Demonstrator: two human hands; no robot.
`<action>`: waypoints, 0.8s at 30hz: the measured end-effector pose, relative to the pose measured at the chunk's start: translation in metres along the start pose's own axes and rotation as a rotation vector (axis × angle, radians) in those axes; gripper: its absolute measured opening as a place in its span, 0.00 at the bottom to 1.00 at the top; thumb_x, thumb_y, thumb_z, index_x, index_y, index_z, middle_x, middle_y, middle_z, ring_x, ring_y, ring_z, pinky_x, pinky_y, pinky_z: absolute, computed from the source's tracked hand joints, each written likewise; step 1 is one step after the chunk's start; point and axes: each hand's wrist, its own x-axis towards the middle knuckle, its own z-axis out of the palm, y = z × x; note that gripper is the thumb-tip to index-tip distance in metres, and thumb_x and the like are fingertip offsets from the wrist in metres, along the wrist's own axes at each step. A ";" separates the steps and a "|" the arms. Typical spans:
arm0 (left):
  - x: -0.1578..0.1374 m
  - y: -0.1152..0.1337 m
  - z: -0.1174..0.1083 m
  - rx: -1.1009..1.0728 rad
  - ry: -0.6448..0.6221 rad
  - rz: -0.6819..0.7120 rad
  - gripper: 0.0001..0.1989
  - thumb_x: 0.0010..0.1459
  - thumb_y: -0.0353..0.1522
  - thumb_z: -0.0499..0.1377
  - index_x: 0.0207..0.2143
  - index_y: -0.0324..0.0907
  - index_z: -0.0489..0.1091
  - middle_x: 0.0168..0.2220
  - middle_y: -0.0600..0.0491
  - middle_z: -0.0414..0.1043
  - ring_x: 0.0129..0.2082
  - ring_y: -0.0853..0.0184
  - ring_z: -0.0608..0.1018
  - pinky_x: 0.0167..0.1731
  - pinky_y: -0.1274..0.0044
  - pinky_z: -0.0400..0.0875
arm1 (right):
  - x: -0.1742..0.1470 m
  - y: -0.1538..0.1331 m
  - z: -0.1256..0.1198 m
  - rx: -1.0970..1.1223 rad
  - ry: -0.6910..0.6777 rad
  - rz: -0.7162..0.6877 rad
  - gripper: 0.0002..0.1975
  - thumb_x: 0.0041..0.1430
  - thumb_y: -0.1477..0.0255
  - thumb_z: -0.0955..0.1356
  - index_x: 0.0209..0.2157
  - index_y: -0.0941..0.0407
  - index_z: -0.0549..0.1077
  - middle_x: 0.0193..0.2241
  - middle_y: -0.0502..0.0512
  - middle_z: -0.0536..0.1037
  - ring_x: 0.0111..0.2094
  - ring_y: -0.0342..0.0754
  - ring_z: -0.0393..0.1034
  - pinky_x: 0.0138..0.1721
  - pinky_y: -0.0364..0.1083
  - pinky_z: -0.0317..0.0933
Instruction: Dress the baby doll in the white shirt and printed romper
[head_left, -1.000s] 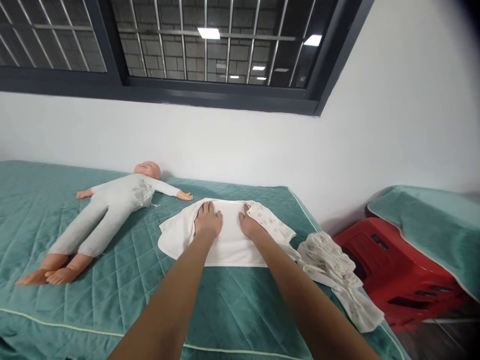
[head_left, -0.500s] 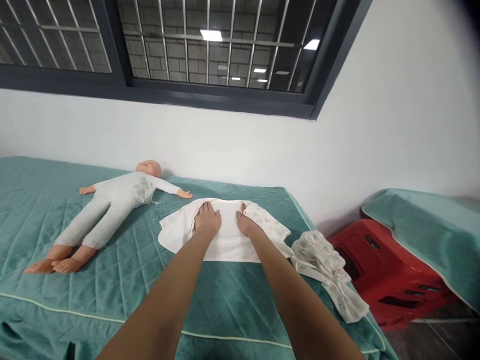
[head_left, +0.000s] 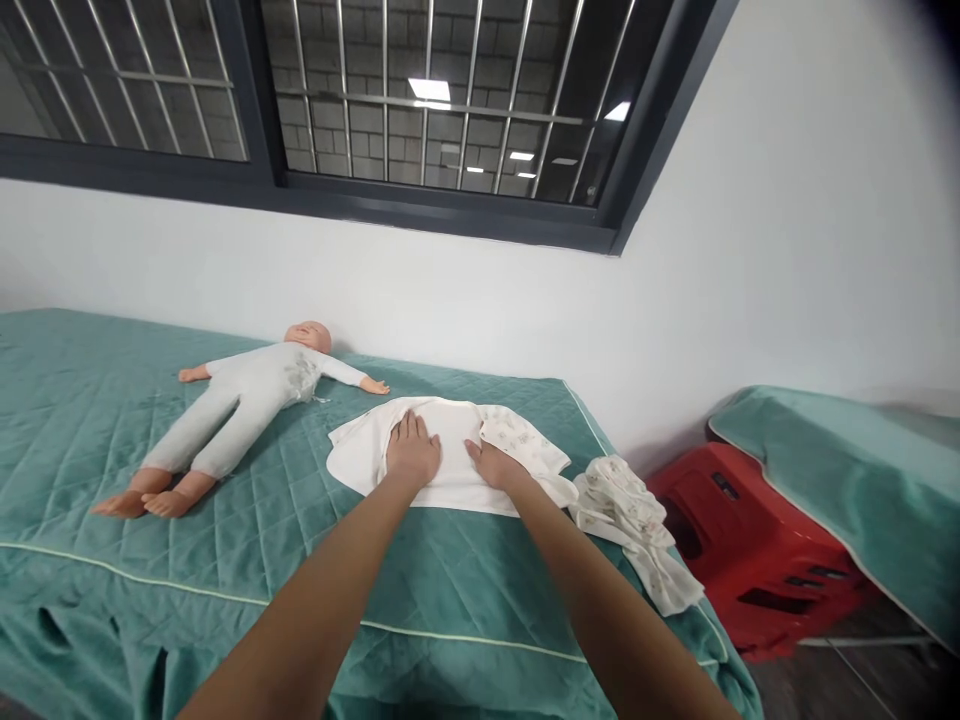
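From where I stand, the white garment lies directly under the person's hands on the green quilted cover, its long axis running left to right across the forearms. The left hand rests palm down, fingers extended, gripping nothing. The right hand touches the cloth beside the patterned flap; whether it pinches any, I can't tell. The doll lies leftward, nearer the left hand; the crumpled cloth sits just beyond the garment's right end.
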 end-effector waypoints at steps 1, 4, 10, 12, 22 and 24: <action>-0.005 -0.001 -0.001 0.002 -0.001 0.016 0.34 0.66 0.40 0.37 0.67 0.27 0.50 0.69 0.37 0.43 0.70 0.57 0.48 0.66 0.65 0.43 | -0.006 0.001 -0.001 -0.008 -0.020 -0.017 0.31 0.68 0.56 0.55 0.61 0.63 0.65 0.55 0.66 0.73 0.62 0.55 0.61 0.64 0.49 0.47; -0.021 -0.004 -0.003 0.000 -0.009 0.065 0.34 0.66 0.41 0.38 0.66 0.26 0.50 0.69 0.37 0.44 0.70 0.56 0.47 0.67 0.65 0.39 | -0.023 0.003 -0.002 -0.028 -0.059 -0.048 0.34 0.68 0.54 0.53 0.66 0.64 0.56 0.64 0.67 0.61 0.67 0.54 0.51 0.65 0.50 0.44; -0.068 -0.021 -0.006 0.000 0.040 0.231 0.31 0.68 0.41 0.39 0.65 0.31 0.56 0.68 0.39 0.50 0.69 0.57 0.52 0.66 0.63 0.46 | -0.066 0.012 0.000 -0.176 -0.068 -0.189 0.35 0.69 0.54 0.52 0.67 0.62 0.51 0.68 0.66 0.50 0.68 0.58 0.46 0.65 0.56 0.43; -0.083 -0.029 -0.008 0.009 0.093 0.291 0.29 0.68 0.41 0.39 0.64 0.34 0.59 0.67 0.41 0.53 0.68 0.56 0.54 0.66 0.61 0.47 | -0.086 0.016 0.001 -0.222 -0.043 -0.258 0.34 0.69 0.54 0.51 0.67 0.62 0.52 0.69 0.66 0.48 0.69 0.58 0.42 0.66 0.57 0.40; -0.106 -0.042 -0.018 -0.143 0.105 0.674 0.22 0.69 0.41 0.44 0.60 0.49 0.64 0.64 0.56 0.61 0.65 0.63 0.62 0.65 0.62 0.52 | -0.092 0.023 -0.006 -0.202 -0.010 -0.296 0.32 0.70 0.56 0.53 0.66 0.61 0.56 0.68 0.65 0.50 0.70 0.56 0.39 0.67 0.57 0.43; -0.105 -0.042 -0.018 -0.163 0.108 0.643 0.21 0.69 0.40 0.44 0.59 0.48 0.65 0.64 0.56 0.62 0.65 0.63 0.62 0.64 0.62 0.54 | -0.076 0.026 -0.009 -0.263 0.095 -0.263 0.30 0.69 0.59 0.56 0.65 0.63 0.58 0.68 0.68 0.48 0.70 0.59 0.37 0.66 0.58 0.42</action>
